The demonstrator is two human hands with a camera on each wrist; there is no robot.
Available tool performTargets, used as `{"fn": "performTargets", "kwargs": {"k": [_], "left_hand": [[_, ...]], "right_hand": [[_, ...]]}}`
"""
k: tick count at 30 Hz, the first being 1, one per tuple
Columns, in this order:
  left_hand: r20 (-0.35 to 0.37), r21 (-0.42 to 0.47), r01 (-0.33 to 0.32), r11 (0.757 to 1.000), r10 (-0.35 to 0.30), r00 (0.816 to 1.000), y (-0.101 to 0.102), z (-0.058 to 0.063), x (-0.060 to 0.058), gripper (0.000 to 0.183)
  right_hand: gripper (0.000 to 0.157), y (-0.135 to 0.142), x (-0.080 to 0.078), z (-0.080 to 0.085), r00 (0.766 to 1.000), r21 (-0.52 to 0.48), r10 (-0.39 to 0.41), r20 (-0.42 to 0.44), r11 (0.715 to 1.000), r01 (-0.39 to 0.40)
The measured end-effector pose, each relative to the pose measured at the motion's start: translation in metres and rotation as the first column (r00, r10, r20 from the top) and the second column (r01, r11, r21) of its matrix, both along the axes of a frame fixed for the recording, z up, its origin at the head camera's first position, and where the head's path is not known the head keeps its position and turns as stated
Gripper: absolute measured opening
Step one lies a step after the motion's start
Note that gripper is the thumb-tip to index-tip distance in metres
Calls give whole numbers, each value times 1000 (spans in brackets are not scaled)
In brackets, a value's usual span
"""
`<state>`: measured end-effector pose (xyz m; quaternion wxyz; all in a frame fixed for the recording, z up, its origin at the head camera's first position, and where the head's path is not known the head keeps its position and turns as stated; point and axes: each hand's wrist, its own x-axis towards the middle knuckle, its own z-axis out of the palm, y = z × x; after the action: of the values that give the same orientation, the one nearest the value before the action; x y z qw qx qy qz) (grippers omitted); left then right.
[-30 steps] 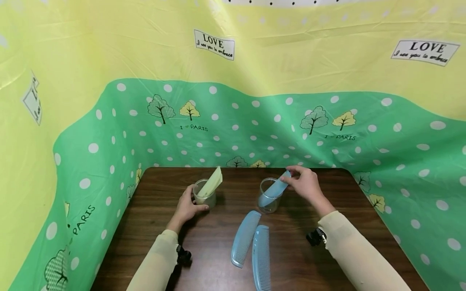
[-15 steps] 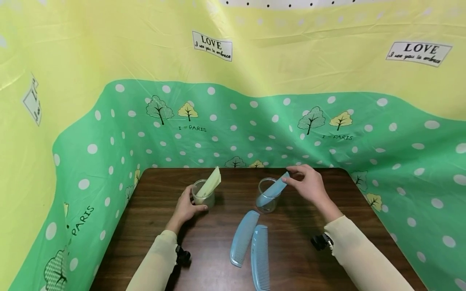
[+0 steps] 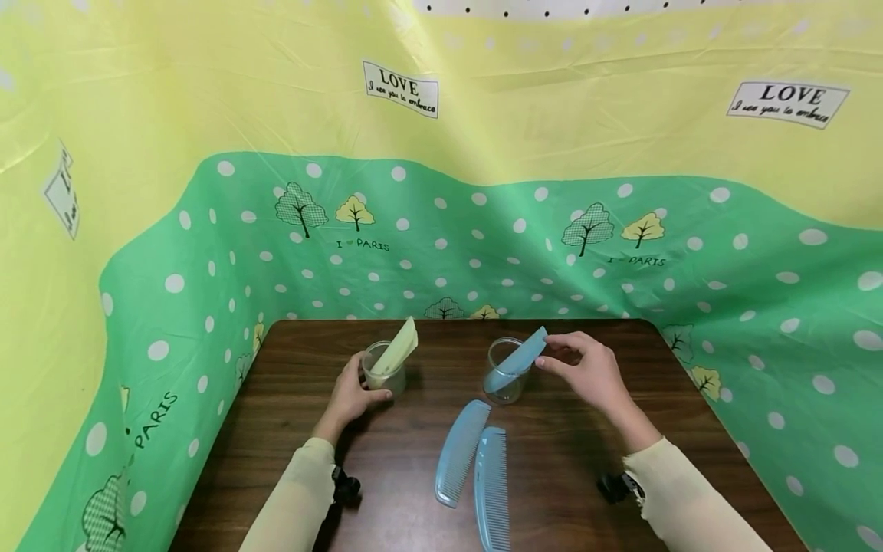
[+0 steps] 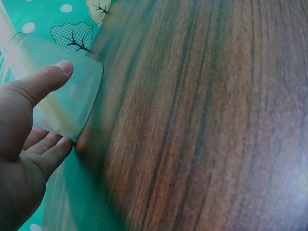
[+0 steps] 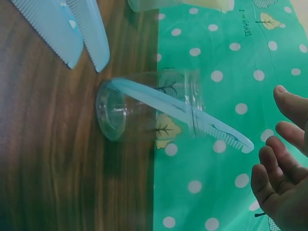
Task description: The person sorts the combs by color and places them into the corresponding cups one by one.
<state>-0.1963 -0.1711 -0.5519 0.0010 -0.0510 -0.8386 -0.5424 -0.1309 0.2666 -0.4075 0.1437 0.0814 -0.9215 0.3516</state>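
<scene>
One blue, fine-toothed comb (image 3: pixel 517 360) slanting in clear cup (image 5: pixel 137 122); right hand (image 3: pixel 591 370), fingers parted; left hand (image 3: pixel 350 392) gripping second cup (image 3: pixel 397 380).

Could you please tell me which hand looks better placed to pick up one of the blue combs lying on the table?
Probably the right hand: its fingers hold nothing, just clear of the comb in the right jar. The left hand grips the left jar.

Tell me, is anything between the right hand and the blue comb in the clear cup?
Nothing visible is. Between the right hand and the blue comb there's only a gap; the comb's upper end pokes out of the clear cup.
</scene>
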Motion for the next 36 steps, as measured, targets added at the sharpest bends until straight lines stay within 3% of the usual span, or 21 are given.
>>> {"fn": "performTargets", "kwargs": {"k": [13, 36], "left_hand": [[-2, 4, 7, 1000, -7, 1000, 4, 2, 4, 94], [10, -18, -9, 1000, 10, 1000, 8, 4, 18, 96]], "right_hand": [[27, -12, 23, -30, 995, -75, 79, 60, 994, -75], [26, -27, 40, -71, 984, -141, 136, 114, 983, -119]]}}
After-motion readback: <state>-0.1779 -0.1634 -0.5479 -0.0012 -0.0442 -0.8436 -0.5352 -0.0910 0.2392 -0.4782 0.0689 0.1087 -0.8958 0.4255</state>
